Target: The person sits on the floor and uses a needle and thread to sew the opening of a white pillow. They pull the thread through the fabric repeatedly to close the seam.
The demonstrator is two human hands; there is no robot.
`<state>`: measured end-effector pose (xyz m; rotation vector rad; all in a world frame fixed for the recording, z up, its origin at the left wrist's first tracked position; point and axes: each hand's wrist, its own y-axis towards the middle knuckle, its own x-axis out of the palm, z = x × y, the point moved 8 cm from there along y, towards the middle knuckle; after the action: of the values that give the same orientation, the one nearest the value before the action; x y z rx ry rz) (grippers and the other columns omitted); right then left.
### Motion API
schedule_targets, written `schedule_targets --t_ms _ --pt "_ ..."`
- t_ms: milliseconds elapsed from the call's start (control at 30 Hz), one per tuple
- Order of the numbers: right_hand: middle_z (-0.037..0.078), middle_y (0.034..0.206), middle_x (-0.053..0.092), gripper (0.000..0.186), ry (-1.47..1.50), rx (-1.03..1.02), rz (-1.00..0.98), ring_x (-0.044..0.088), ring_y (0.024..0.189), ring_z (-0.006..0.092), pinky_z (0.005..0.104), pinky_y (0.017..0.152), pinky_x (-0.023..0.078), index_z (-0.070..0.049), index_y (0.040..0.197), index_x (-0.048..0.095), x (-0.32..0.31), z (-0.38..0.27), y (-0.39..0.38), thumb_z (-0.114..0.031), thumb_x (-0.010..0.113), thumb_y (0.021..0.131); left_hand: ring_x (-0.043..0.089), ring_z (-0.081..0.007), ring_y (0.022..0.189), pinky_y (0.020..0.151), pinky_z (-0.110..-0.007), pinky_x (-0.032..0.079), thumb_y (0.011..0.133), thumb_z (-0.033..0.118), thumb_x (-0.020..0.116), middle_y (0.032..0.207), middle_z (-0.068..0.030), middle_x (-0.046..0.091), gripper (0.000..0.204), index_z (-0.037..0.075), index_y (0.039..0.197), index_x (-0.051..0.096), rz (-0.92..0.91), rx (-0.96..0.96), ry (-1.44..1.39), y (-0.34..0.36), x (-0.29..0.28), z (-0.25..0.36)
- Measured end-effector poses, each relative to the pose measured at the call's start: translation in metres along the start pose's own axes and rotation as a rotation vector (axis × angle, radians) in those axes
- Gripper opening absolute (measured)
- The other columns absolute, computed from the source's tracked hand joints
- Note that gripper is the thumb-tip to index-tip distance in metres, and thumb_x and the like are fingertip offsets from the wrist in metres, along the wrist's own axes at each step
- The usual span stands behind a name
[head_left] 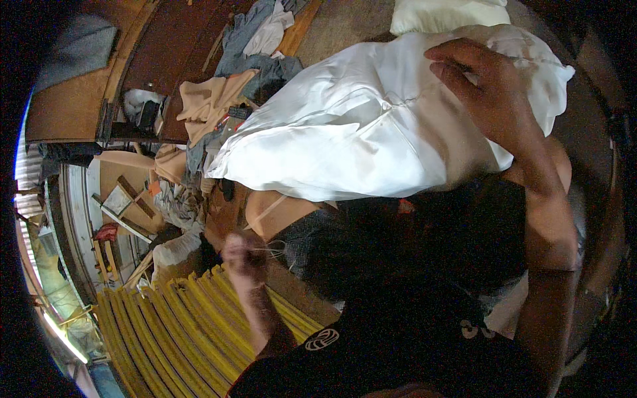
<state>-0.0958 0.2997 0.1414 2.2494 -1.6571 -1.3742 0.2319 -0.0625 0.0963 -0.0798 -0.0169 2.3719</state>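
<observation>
A large white satin-like cushion cover, plump and wrinkled, lies across my lap. A puckered seam runs over its upper face. My right hand rests on its far right part, with bent fingers and a gap between thumb and forefinger. The right fingertips touch the white fabric. Off the near left side of the cloth, my left hand is raised and closed, somewhat blurred by motion. Thin loops of pale thread show beside its fingers. Whether a needle is in that hand cannot be made out.
A stack of yellow ridged slats lies at the lower left. Clothes and cloth scraps are heaped at the far left, near a brown wooden cabinet. Another white cushion lies beyond the cover. Wooden pieces lean at the left.
</observation>
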Motion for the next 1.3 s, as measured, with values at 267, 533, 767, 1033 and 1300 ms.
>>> schedule_targets --t_ms 267,533,767,1033,1300 --pt "0.012 0.112 0.068 0.018 -0.223 -0.25 -0.083 0.062 0.108 0.0339 0.044 0.099 0.048 -0.009 0.104 0.07 0.018 -0.011 -0.013 -0.017 0.065 0.089 0.034 -0.0099 0.044 0.043 -0.029 0.029 0.102 0.031 0.059 0.059 0.0037 0.041 0.022 0.015 0.088 0.054 0.548 0.062 -0.122 0.002 -0.21 -0.038" --pt "0.014 0.102 0.065 0.013 -0.371 -0.263 -0.103 0.062 0.104 0.0355 0.0463 0.096 0.048 -0.007 0.094 0.068 0.02 -0.015 -0.007 -0.015 0.059 0.089 0.038 -0.0104 0.057 0.054 -0.029 0.036 0.105 0.032 0.052 0.076 -0.0019 0.047 0.024 0.008 0.104 0.056 0.84 0.068 0.486 -0.031 -0.232 -0.075" --pt "0.015 0.105 0.068 0.016 -0.036 -0.28 0.031 0.065 0.1 0.0332 0.0419 0.088 0.052 -0.001 0.102 0.068 -0.001 -0.05 -0.01 -0.006 0.067 0.087 0.048 -0.0138 0.073 0.069 -0.029 0.045 0.109 0.035 0.04 0.094 -0.0073 0.058 0.04 0.001 0.12 0.057 0.456 0.304 0.744 -0.033 -0.119 0.003" --pt "0.017 0.097 0.067 0.03 0.773 -0.395 -0.366 0.066 0.094 0.0378 0.0467 0.082 0.053 -0.005 0.115 0.062 0.055 -0.155 -0.069 -0.024 0.067 0.092 0.044 -0.0451 0.134 0.113 -0.059 0.032 0.103 0.056 0.036 0.145 -0.0278 0.043 0.063 0.01 0.146 0.041 -0.344 0.902 0.152 -0.06 0.154 0.079" --pt "0.017 0.101 0.068 0.02 0.861 -0.118 -0.388 0.066 0.101 0.0383 0.0451 0.088 0.052 -0.004 0.105 0.066 0.059 -0.122 -0.061 -0.02 0.062 0.094 0.031 -0.0475 0.143 0.115 -0.063 0.026 0.097 0.07 0.036 0.155 -0.0292 0.031 0.084 0.016 0.159 0.018 -0.392 0.737 -0.038 -0.032 0.208 0.068"
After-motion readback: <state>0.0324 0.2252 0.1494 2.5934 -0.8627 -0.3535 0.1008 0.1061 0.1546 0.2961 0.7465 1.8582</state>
